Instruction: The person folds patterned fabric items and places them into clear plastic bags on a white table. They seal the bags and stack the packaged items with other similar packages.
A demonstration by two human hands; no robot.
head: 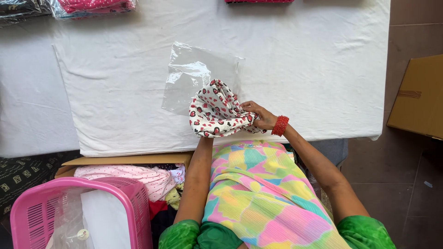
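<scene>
A folded white cloth with red and black hearts point(214, 110) is held just above the near edge of the white-covered table point(300, 69). My right hand point(259, 115) grips its right end, a red beaded bangle on the wrist. My left hand is hidden under the cloth, only the forearm point(196, 175) shows rising to it. A clear plastic bag point(189, 74) lies flat on the table right behind the cloth, its near corner covered by it.
A pink plastic basket point(124, 193) with plastic sheets stands at lower left, beside a cardboard box of mixed clothes point(152, 177). Packed garments point(92, 7) lie along the far table edge. A brown carton point(417, 97) sits on the floor at right.
</scene>
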